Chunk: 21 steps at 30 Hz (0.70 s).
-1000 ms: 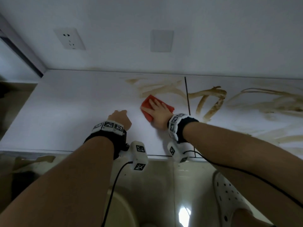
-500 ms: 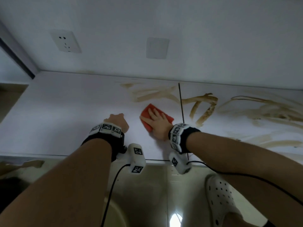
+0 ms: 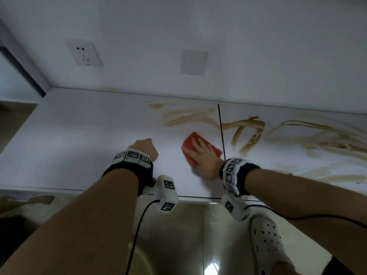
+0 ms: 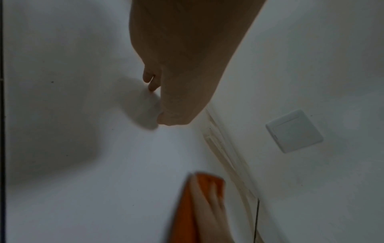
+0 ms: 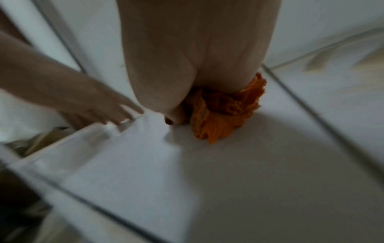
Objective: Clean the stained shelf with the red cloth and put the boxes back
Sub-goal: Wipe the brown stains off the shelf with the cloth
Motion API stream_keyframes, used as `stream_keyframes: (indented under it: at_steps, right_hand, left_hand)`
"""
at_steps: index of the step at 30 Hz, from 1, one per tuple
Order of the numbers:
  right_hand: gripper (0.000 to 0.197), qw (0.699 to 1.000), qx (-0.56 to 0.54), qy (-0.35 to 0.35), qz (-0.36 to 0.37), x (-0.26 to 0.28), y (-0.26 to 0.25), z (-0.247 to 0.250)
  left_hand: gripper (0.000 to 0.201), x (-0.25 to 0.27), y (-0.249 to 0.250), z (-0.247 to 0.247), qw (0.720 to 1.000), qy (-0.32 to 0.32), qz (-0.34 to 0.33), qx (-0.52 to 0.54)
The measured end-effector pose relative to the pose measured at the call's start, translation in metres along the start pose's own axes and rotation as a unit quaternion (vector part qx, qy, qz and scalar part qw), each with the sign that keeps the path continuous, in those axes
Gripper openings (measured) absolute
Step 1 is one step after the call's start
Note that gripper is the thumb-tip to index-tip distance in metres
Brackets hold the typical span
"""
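While pressing flat, right hand [image 3: 204,155] fingers [image 3: 195,143] straight across the red cloth [image 3: 189,144] on the white shelf [image 3: 79,139]; brown stains [image 3: 248,133] just beyond the fingertips (head view only). Left hand [image 3: 146,148] curled, knuckles down, holding nothing. Right wrist view alone shows cloth bunched under the palm.

The right hand [image 3: 204,155] hides the red cloth's [image 3: 189,144] middle; the stains [image 3: 317,135] run off frame.
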State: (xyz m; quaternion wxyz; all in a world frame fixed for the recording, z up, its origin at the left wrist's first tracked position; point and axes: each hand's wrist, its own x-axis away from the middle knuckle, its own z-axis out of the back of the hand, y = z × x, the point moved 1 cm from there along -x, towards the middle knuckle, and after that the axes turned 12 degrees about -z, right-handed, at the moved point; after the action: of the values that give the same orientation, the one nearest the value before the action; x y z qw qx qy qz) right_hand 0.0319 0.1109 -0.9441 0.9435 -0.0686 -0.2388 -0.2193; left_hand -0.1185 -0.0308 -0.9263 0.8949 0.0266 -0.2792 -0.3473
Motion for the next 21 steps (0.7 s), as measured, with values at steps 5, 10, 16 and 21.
stream_keyframes:
  at_steps: [5,10,16,21]
  right_hand:
    - [0.058,0.998,-0.028,-0.014,0.061,-0.022,-0.062,0.002]
    - [0.051,1.0,-0.017,0.009,0.025,-0.051,-0.037,0.017]
    - [0.052,1.0,-0.02,0.013,-0.011,-0.033,0.006,0.012]
    - [0.052,0.995,0.018,-0.019,0.097,-0.022,-0.041,0.003]
  left_hand:
    - [0.053,0.009,-0.003,0.0,1.0,-0.015,0.006,-0.006]
    - [0.051,0.007,-0.01,0.002,1.0,0.006,0.007,-0.007]
    - [0.048,0.002,-0.011,0.005,0.999,0.022,0.015,0.023]
    - [0.048,0.002,-0.015,0.005,0.998,0.046,0.029,0.022]
